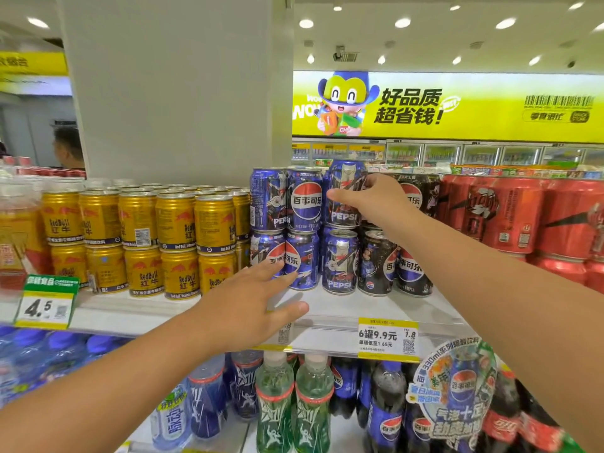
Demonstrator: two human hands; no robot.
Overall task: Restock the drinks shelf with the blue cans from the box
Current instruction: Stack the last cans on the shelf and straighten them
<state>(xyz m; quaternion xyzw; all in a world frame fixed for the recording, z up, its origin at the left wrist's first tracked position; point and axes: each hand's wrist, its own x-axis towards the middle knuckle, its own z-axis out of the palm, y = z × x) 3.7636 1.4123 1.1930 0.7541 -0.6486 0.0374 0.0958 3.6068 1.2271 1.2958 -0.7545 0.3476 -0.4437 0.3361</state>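
Note:
Blue Pepsi cans (302, 256) stand two high on the white shelf (343, 308), between gold cans and black cans. My right hand (369, 199) grips a blue can (343, 191) in the upper layer, on top of a lower blue can (340, 261). My left hand (255, 302) is spread with its fingertips against the lower front blue cans and holds nothing. The box is out of view.
Gold Red Bull cans (176, 243) fill the shelf to the left, black Pepsi cans (408, 263) and red cans (523, 217) to the right. A white pillar (176, 93) rises behind. Bottles (294, 403) fill the shelf below. A person's head (67, 147) shows far left.

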